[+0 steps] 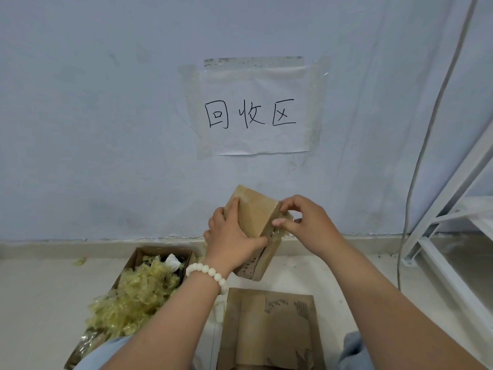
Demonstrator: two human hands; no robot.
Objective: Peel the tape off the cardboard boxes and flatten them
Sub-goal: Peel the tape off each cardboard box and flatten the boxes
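My left grip (230, 240) is clasping the small cardboard box (254, 213) while my right grip (306, 222) is pinching clear tape (277, 235) at its edge.

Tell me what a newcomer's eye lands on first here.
The handwritten paper sign taped to the wall, dead centre, draws the eye first. Below it, the left hand holds a small cardboard box while the right hand pinches the tape at its edge. Lower left, an open box overflows with yellowish tape scraps.
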